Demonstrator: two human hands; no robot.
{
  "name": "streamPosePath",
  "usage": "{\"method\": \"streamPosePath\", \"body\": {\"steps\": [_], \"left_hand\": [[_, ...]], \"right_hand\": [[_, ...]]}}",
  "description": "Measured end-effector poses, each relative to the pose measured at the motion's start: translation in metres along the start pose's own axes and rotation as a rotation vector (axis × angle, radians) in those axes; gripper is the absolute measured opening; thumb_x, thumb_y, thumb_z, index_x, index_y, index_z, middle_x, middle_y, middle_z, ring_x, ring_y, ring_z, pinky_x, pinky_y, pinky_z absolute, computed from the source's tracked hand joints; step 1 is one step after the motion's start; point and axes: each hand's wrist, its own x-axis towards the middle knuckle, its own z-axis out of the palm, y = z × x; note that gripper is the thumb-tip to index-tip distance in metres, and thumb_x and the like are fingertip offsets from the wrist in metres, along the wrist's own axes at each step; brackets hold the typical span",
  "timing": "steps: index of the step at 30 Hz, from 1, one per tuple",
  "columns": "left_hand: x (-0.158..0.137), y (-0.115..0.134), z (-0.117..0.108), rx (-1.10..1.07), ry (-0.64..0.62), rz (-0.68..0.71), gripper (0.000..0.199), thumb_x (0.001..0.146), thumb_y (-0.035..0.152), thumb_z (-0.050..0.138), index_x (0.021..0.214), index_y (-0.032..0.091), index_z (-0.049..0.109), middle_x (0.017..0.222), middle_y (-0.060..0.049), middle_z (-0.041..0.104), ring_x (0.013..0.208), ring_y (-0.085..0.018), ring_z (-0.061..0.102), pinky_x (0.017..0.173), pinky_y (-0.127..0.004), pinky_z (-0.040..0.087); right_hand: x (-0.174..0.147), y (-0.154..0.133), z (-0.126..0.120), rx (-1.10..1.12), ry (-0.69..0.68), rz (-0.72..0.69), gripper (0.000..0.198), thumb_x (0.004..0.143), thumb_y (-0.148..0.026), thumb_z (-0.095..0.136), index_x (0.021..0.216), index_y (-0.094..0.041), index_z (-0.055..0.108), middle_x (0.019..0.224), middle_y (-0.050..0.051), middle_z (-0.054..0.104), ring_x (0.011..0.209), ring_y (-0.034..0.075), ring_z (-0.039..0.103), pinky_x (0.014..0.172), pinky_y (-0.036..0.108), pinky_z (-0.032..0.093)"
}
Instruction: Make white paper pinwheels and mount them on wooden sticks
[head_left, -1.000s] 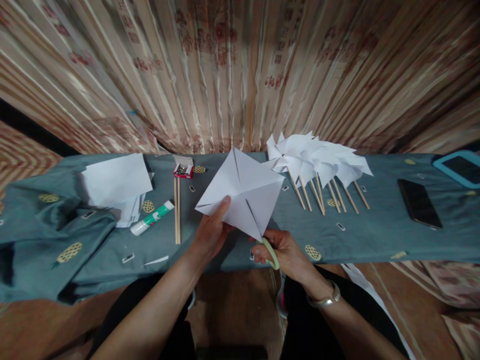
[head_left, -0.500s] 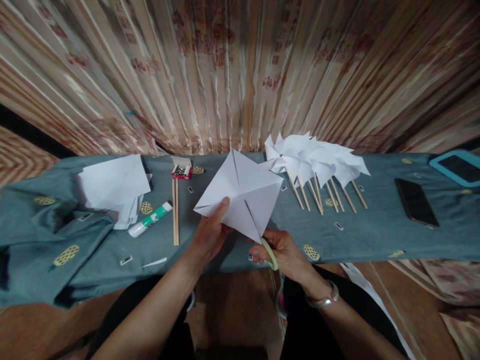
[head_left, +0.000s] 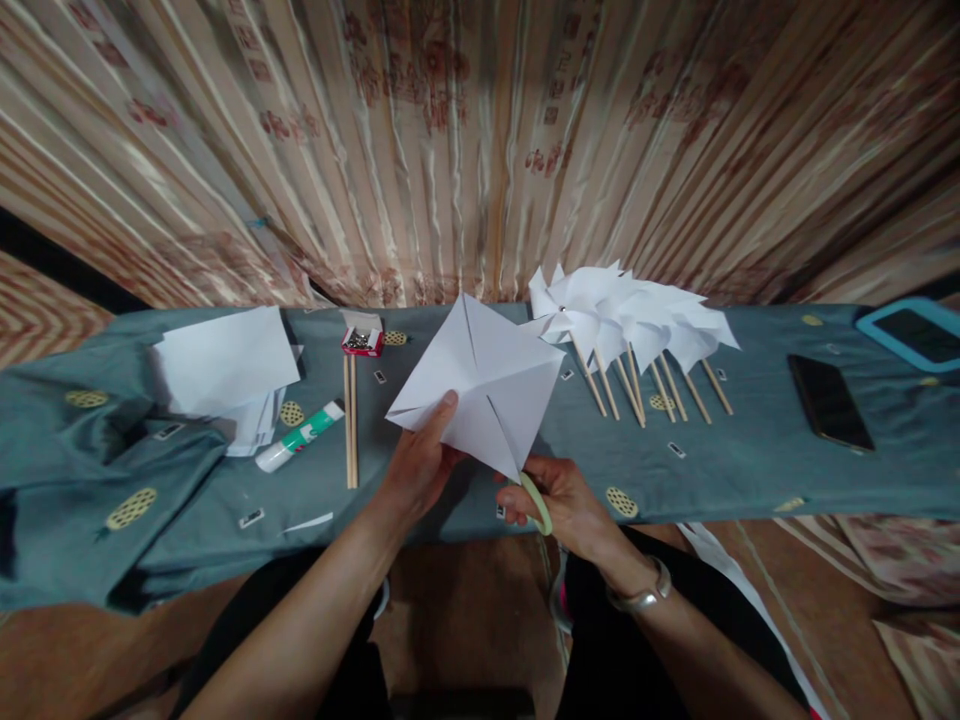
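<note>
A white square of paper point(head_left: 495, 350), creased and slit inward from its corners, is held up over the near edge of the table. My left hand point(head_left: 424, 455) grips its lower left side, thumb on top and fingers underneath. At the paper's near corner, my right hand point(head_left: 551, 495) is closed round scissors with pale green handles point(head_left: 536, 503). The scissor blades are hidden by the paper and my fingers. Behind the paper to the right lie several white paper pinwheels point(head_left: 637, 315) on wooden sticks, overlapping in a row.
On the blue-green tablecloth point(head_left: 465, 515) at left are a stack of white paper point(head_left: 229, 360), a glue stick point(head_left: 300, 437), wooden sticks point(head_left: 351, 425) and a red box of metal pins point(head_left: 362, 338). A phone point(head_left: 830, 402) and a blue-framed tablet point(head_left: 915, 332) lie right. A curtain point(head_left: 450, 150) hangs behind.
Almost nothing differs. The view has shifted very slightly, and both hands keep their hold on the paper and the scissors.
</note>
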Motion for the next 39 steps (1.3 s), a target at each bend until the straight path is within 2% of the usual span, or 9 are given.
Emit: {"method": "streamPosePath", "body": {"steps": [4,12,16,18,20,25,27,33,39], "left_hand": [[0.002,-0.001,-0.002,0.019,-0.001,-0.006,0.03,0.081,0.027,0.073,0.109,0.018,0.069,0.099,-0.005,0.074,0.078,-0.018,0.067,0.06,-0.025,0.054],[0.012,0.012,-0.007,-0.043,0.021,0.075,0.031,0.084,0.021,0.069,0.115,0.019,0.067,0.106,-0.004,0.076,0.086,-0.017,0.071,0.07,-0.024,0.058],[0.016,0.026,-0.012,-0.057,0.031,0.202,0.033,0.083,0.018,0.07,0.116,0.023,0.068,0.106,-0.001,0.076,0.096,-0.017,0.071,0.076,-0.022,0.058],[0.016,0.03,-0.016,-0.06,0.045,0.224,0.032,0.083,0.015,0.069,0.115,0.022,0.068,0.105,-0.001,0.076,0.093,-0.016,0.072,0.076,-0.022,0.058],[0.016,0.03,-0.02,-0.054,0.044,0.212,0.031,0.082,0.014,0.07,0.112,0.019,0.068,0.103,-0.002,0.076,0.087,-0.014,0.072,0.074,-0.022,0.058],[0.013,0.013,-0.027,0.066,0.005,0.142,0.038,0.062,0.024,0.088,0.096,0.014,0.073,0.093,-0.006,0.078,0.081,-0.02,0.072,0.072,-0.028,0.056],[0.012,0.005,-0.028,0.141,-0.016,0.12,0.042,0.055,0.028,0.092,0.089,0.012,0.074,0.089,-0.008,0.078,0.081,-0.024,0.072,0.075,-0.031,0.055],[0.004,-0.008,-0.026,0.315,-0.112,0.104,0.037,0.053,0.032,0.091,0.082,0.014,0.078,0.087,-0.01,0.079,0.081,-0.028,0.072,0.079,-0.036,0.054],[0.004,-0.007,-0.027,0.344,-0.127,0.072,0.033,0.051,0.036,0.091,0.073,0.015,0.079,0.077,-0.008,0.078,0.067,-0.023,0.069,0.067,-0.032,0.053]], "right_hand": [[0.0,0.001,0.0,-0.001,-0.009,0.01,0.052,0.049,-0.059,0.088,0.07,-0.016,0.069,0.051,-0.004,0.061,0.045,0.007,0.051,0.046,0.02,0.04],[-0.008,0.0,-0.007,-0.078,-0.146,0.041,0.052,0.062,-0.058,0.083,0.088,-0.017,0.066,0.062,-0.002,0.065,0.054,0.009,0.058,0.052,0.02,0.045],[-0.017,-0.006,-0.024,-0.177,-0.256,0.074,0.046,0.066,-0.055,0.082,0.085,-0.017,0.065,0.063,-0.003,0.064,0.054,0.008,0.055,0.051,0.019,0.04],[-0.02,-0.01,-0.037,-0.228,-0.277,0.069,0.043,0.066,-0.053,0.083,0.084,-0.016,0.067,0.063,-0.002,0.065,0.054,0.008,0.054,0.051,0.019,0.039],[-0.022,-0.013,-0.052,-0.222,-0.185,0.0,0.042,0.067,-0.053,0.082,0.085,-0.017,0.068,0.063,-0.001,0.066,0.054,0.009,0.055,0.051,0.021,0.041],[-0.017,-0.02,-0.074,-0.17,0.375,-0.352,0.048,0.064,-0.051,0.084,0.098,-0.022,0.069,0.078,0.003,0.074,0.068,0.017,0.066,0.062,0.029,0.051],[-0.014,-0.021,-0.073,-0.198,0.461,-0.434,0.05,0.063,-0.047,0.085,0.103,-0.024,0.067,0.089,0.004,0.076,0.078,0.019,0.068,0.069,0.031,0.053],[-0.006,-0.016,-0.055,-0.316,0.366,-0.407,0.054,0.062,-0.038,0.087,0.11,-0.024,0.065,0.1,0.003,0.075,0.085,0.02,0.068,0.081,0.034,0.052],[-0.002,-0.011,-0.045,-0.151,0.213,-0.296,0.046,0.059,-0.039,0.088,0.096,-0.02,0.069,0.077,0.001,0.075,0.067,0.015,0.064,0.063,0.027,0.049]]}}
